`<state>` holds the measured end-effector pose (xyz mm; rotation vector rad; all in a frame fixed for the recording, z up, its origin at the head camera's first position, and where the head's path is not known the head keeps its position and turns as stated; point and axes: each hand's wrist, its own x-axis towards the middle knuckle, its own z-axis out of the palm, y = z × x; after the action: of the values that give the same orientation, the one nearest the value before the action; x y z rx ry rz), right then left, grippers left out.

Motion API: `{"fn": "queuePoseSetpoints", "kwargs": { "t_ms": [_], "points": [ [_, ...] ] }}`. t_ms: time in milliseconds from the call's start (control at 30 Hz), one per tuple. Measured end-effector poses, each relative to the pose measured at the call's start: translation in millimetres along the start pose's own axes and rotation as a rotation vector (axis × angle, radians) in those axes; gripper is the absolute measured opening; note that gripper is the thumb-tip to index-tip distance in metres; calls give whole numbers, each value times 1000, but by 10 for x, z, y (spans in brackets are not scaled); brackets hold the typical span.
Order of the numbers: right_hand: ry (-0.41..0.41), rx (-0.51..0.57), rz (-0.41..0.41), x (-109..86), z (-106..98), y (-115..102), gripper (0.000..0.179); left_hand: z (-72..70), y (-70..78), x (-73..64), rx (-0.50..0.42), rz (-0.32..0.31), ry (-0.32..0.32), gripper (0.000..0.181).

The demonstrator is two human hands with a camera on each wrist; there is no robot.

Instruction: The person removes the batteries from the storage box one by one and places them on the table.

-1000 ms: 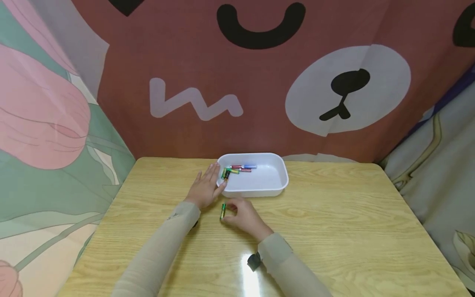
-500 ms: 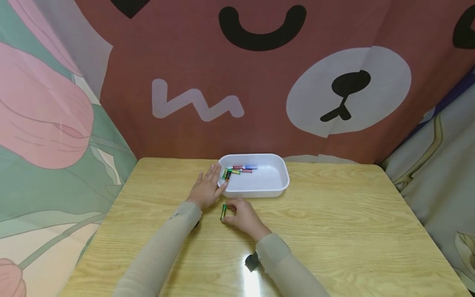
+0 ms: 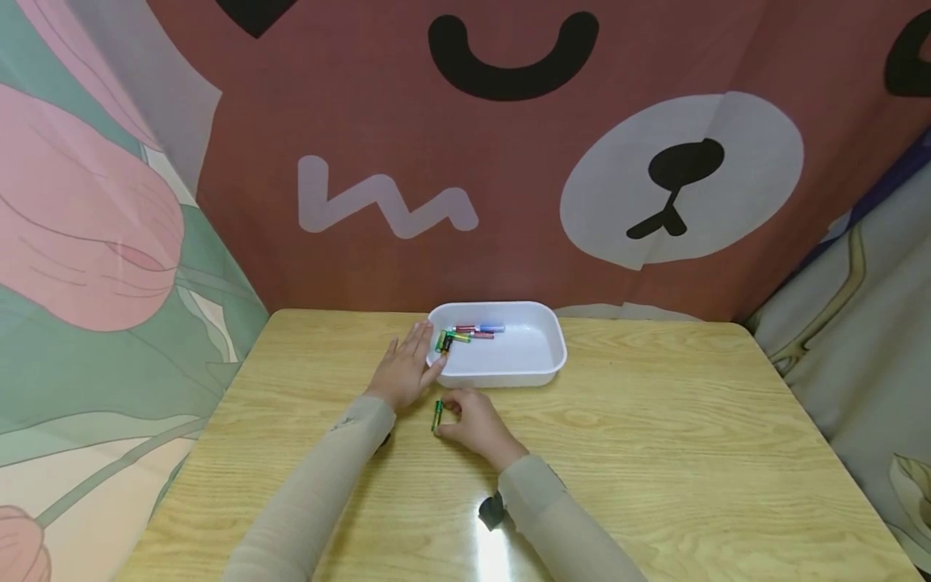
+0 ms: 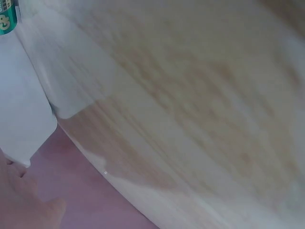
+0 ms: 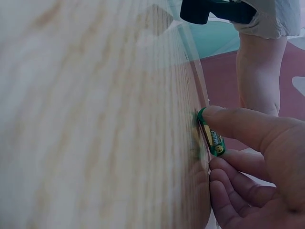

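Observation:
On the table lies a green and gold battery [image 3: 437, 415], just in front of a white tray [image 3: 520, 377]. My right hand [image 3: 480, 426] pinches it between thumb and forefinger at its two ends, as the right wrist view also shows with the battery [image 5: 214, 137] close against the wood. My left hand [image 3: 400, 374] rests at the tray's left end, fingers fairly straight, thumb along the near left corner. Inside the tray, on the left, are green batteries [image 3: 440, 340], a dark battery [image 3: 447, 344], and red and blue cylinders [image 3: 490, 328].
The wooden table [image 3: 676, 444] backs onto a brown cloth [image 3: 509, 242] with a printed bear face. Flowered cloth [image 3: 87, 339] hangs on the left. A small dark device [image 3: 491, 512] sits at my right wrist. A green battery [image 4: 6, 18] shows at the left wrist view's corner.
Both hands hold nearly the same place, the right still pinching the green battery. The head view has shifted very slightly, and the right forearm a little to the left.

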<state>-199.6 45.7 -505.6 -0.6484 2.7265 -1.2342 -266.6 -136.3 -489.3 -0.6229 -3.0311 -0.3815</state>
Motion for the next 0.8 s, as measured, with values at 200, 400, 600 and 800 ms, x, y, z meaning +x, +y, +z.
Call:
{"fn": "queuePoseSetpoints", "kwargs": {
  "t_ms": [200,400,600,800],
  "points": [
    [-2,-1,-2,-1,5,21,45,7,-4,10,8,-2,-11,79],
    [-8,-18,-7,-5,11,15,44,8,3,8,13,-8,-18,80],
    [-14,-16,8,-16,6,-1,46,10,-2,5,15,0,-9,80],
    [-21,-6,12,-17,-6,-6,49,5,-7,12,11,1,-11,79]
  ]
}}
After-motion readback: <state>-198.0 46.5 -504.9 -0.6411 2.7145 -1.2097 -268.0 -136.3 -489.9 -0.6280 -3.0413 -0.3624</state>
